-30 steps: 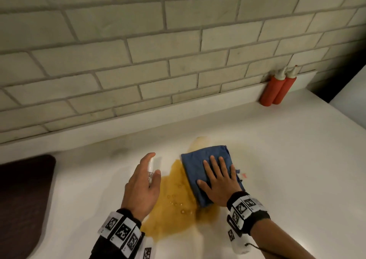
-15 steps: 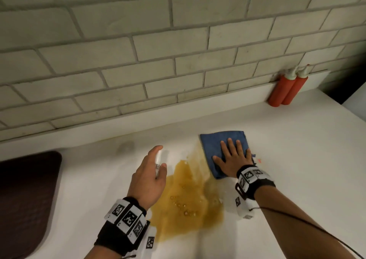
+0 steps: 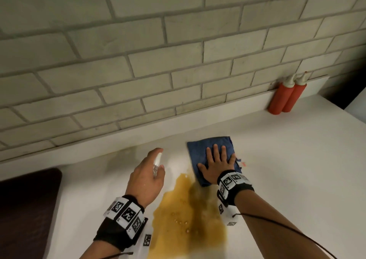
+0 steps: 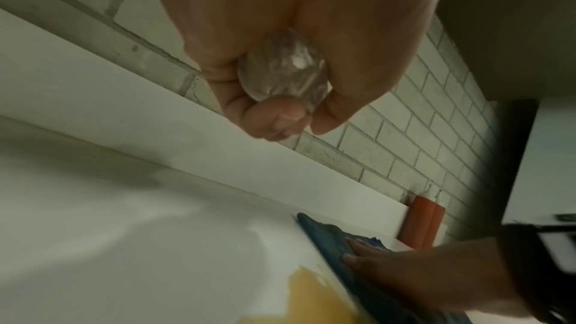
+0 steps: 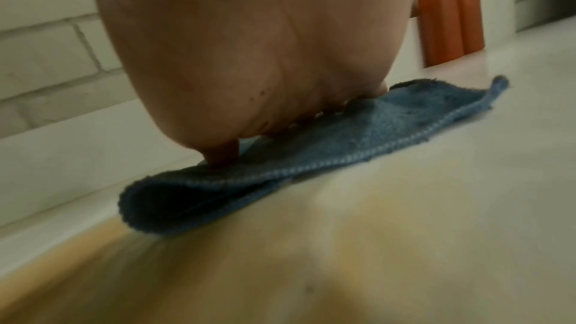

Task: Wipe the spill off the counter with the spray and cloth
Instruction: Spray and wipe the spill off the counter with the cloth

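left grip [image 3: 145,176] curled round clear spray bottle [image 3: 156,164], right grip [image 3: 216,164] spread flat on blue cloth [image 3: 200,150], beside amber spill [image 3: 188,215]

A smooth white counter [image 3: 287,169] with a soft sheen is seen across the lower frame, and a glossy amber spill [image 3: 188,215], beaded with small bubbles, is spread at lower centre. A blue cloth [image 5: 343,137] of nubby terry weave with a stitched hem is shown in the right wrist view. A clear, glossy plastic spray bottle [image 4: 282,70] is shown at upper centre of the left wrist view. Matt, rough pale brick [image 3: 178,60] fills the upper frame. Smooth red plastic squeeze bottles [image 3: 285,98] are seen at upper right, and a dark matt mat [image 3: 25,209] at lower left.
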The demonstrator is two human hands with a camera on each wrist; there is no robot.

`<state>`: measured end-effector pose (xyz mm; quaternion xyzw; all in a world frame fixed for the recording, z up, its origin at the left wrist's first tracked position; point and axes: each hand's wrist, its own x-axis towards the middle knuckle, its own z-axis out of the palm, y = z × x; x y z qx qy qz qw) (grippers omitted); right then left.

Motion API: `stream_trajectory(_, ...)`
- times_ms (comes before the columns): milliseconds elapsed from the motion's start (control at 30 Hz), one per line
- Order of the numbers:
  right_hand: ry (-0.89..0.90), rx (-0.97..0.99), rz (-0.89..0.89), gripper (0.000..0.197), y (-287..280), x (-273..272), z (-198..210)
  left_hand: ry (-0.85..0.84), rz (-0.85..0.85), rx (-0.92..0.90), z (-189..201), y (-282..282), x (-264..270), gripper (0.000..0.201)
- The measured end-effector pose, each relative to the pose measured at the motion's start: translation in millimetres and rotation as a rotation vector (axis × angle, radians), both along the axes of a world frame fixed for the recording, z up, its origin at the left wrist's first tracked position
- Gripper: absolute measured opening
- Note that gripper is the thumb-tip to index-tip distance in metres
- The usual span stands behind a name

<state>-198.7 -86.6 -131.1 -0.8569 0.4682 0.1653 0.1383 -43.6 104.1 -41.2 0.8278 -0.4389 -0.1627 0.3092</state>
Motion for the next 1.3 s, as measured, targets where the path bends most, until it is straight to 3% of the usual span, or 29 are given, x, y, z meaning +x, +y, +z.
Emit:
stream_trajectory(133, -0.033, -0.038, 0.193, 0.081, 33.0, -0.4, -8.1, -0.015, 0.057, 0.023, 3.0, -8.0, 21.4, 0.048)
stream_trajectory(200, -0.039, -0.037, 0.260, 0.093, 37.8, -5.0, -11.3, -0.014, 0.069, 0.042, 2.5, -10.2, 28.0, 0.048)
stream_trajectory(267, -0.051, -0.030, 0.241, 0.096, 26.6, -1.8, -11.8, -0.007, 0.057, 0.050, 0.8, -11.0, 29.2, 0.047)
stream_trajectory(433, -0.042, -0.004, 0.139, 0.081, -2.0, 33.8, -10.9, -0.002, 0.042, 0.063, -3.6, -3.9, 27.7, 0.048)
stream_trajectory(667, -0.034, -0.008, 0.141, 0.080, 2.0, 93.8, -2.7, -0.009, 0.077, 0.105, -2.4, -3.3, 49.8, 0.047)
stream_trajectory(933, -0.128, -0.093, 0.500, 0.080, 52.7, 93.9, -12.6, -0.016, 0.083, 0.124, -7.2, 1.2, 58.2, 0.050)
stream_trajectory(1000, -0.137, -0.091, 0.472, 0.085, 38.8, 91.1, -14.5, -0.022, 0.092, 0.133, -6.5, 6.3, 61.3, 0.050)
stream_trajectory(1167, -0.074, -0.040, 0.203, 0.081, -3.0, 98.7, -2.8, -0.026, 0.109, 0.134, -3.4, 16.3, 68.3, 0.046)
stream_trajectory(1300, -0.087, -0.038, 0.253, 0.079, 26.7, 98.4, -3.1, -0.011, 0.117, 0.134, -5.0, 13.2, 64.3, 0.047)
